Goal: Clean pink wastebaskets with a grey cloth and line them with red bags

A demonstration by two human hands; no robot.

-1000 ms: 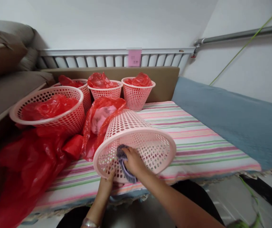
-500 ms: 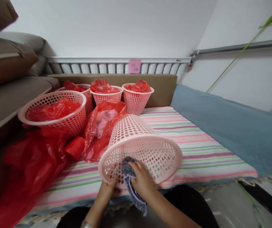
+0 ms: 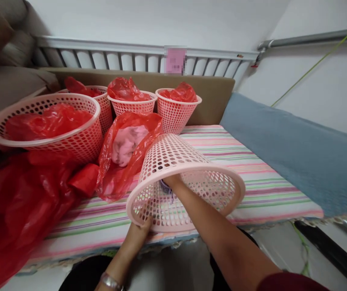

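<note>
A pink perforated plastic basket (image 3: 173,153) lies tipped on its side, its mouth facing me. My left hand (image 3: 144,226) grips the lower left of its rim, the thumb showing at the edge and the fingers behind the wall. Deep inside the basket is my right hand (image 3: 173,181), mostly hidden by the upper rim. It holds a grey-purple cloth (image 3: 165,188), of which only a small part shows against the inner wall. Just left of the basket sits an open red plastic bag (image 3: 106,173) with a pink cloth (image 3: 127,143) in it.
Several upright pink baskets lined with red bags, such as the large one (image 3: 96,129), stand at the left and back. A loose red bag (image 3: 24,194) spills over the left edge. Striped cloth (image 3: 270,182) covers the bed; a blue padded side (image 3: 282,125) borders it.
My right hand has pushed the cloth from the basket's mouth deep inside. My left hand stays on the rim. The view has shifted, so the things on the left sit further left.
</note>
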